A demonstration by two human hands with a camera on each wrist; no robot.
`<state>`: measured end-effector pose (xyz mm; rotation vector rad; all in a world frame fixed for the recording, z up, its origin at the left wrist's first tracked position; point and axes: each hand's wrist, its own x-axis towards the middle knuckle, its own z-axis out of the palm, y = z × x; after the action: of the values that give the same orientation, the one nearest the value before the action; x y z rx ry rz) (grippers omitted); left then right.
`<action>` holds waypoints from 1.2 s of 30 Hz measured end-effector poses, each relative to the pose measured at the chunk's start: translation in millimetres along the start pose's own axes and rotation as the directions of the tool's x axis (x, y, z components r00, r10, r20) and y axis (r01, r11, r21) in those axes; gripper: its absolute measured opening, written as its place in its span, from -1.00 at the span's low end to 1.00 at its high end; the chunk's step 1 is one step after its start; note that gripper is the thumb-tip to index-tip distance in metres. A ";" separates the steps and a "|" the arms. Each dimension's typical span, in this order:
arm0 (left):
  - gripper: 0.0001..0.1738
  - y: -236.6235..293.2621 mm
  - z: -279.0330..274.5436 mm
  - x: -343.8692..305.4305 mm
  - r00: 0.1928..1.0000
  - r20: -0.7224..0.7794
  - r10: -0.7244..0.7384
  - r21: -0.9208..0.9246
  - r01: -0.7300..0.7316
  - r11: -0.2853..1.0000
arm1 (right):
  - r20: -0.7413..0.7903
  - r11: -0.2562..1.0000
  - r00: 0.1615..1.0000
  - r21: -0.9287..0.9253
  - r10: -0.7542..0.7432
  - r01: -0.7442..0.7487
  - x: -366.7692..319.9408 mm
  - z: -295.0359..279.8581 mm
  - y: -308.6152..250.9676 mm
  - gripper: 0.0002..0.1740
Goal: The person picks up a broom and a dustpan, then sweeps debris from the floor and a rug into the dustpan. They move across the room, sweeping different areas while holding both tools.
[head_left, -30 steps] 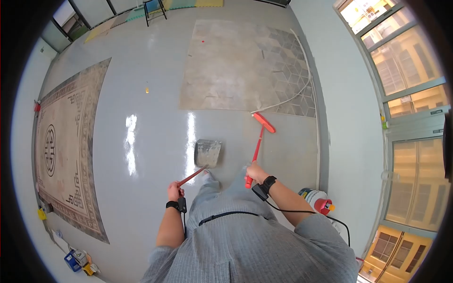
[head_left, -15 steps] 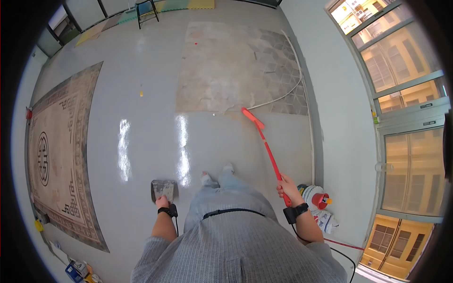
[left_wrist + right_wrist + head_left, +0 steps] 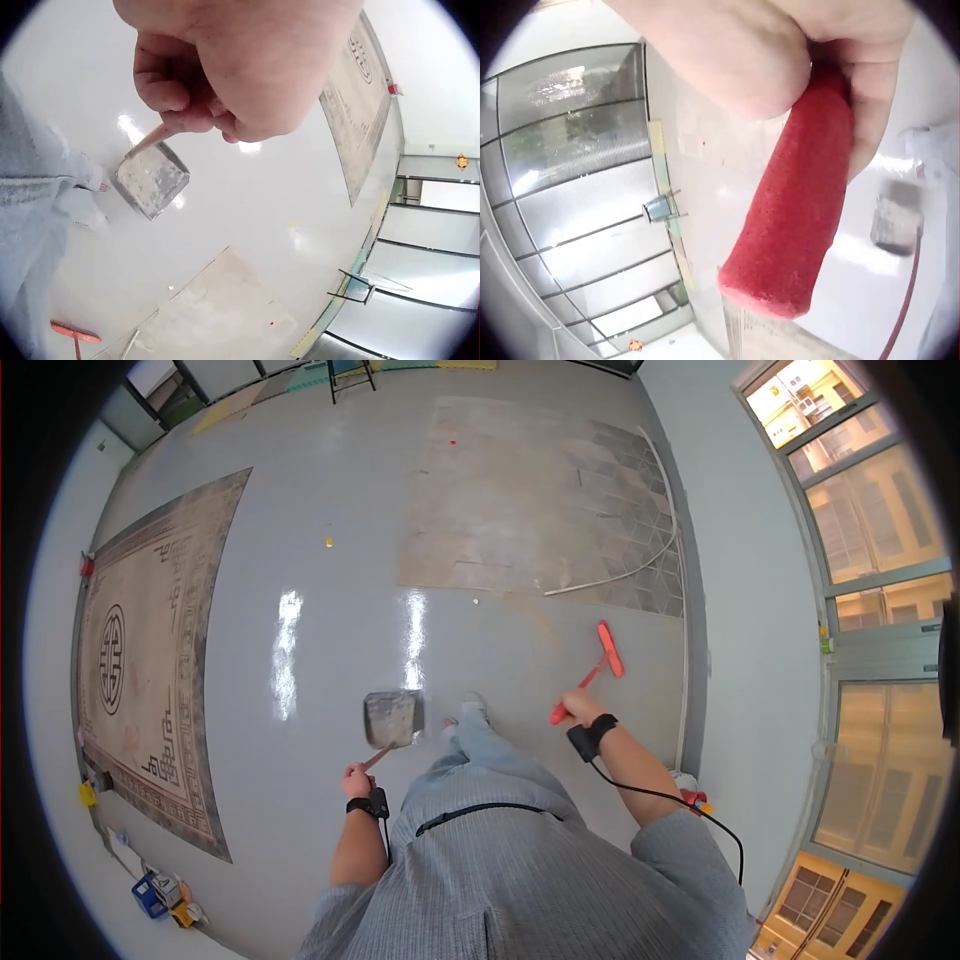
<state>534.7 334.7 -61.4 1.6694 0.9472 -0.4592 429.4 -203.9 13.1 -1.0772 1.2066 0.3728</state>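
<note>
Two hands are full. Our left hand [image 3: 357, 780] curls round the slim handle of a grey, stained dustpan [image 3: 390, 725], which sits ahead of it and to the left of our feet [image 3: 475, 705]. Our right hand [image 3: 578, 707] grips a red broom [image 3: 611, 649] close to the end of its stick, the head lying out to the right, short of the pale mat [image 3: 500, 500]. Whether either tool touches the floor [image 3: 240, 660], we cannot tell.

Spilling seems to us the likeliest trouble. Pale patches cover the inside of the dustpan, and we cannot tell loose dirt from old stains; if any is loose, a roll of the left wrist could tip it out, since a thin handle held at one end resists twisting poorly. The tools also stand well apart, so a hasty stroke of the red broom towards the dustpan might clip our feet or send bits past it. The small white speck [image 3: 475, 601] by the mat could then be flicked away instead of gathered. Reaching farther forward, the bristles may snag the pale cord [image 3: 640, 565] curving over the mat. On a wide swing, the black cable [image 3: 650, 785] along our right arm could pull tight and spoil the stroke.
</note>
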 end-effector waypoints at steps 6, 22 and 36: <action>-0.85 6.8 20.4 -37.2 0.999 0.052 -0.018 -0.129 0.025 0.991 | 0.142 0.987 0.987 0.130 0.074 -0.093 -43.6 99.8 -43.8 -0.91; -0.85 59.0 107.1 -12.6 0.981 0.173 0.084 0.121 -0.106 0.987 | 0.205 0.760 0.965 0.650 -0.162 -0.010 -204.6 -89.3 -70.5 -0.96; -0.92 78.1 92.9 11.5 0.991 0.092 0.099 0.106 -0.108 0.988 | -0.039 0.728 0.987 0.671 -0.154 0.140 -66.9 -231.6 26.3 -0.77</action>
<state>618.0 246.4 -50.5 1.7748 0.7794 -0.5172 254.3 -362.6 67.7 -0.5172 1.0954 -0.1873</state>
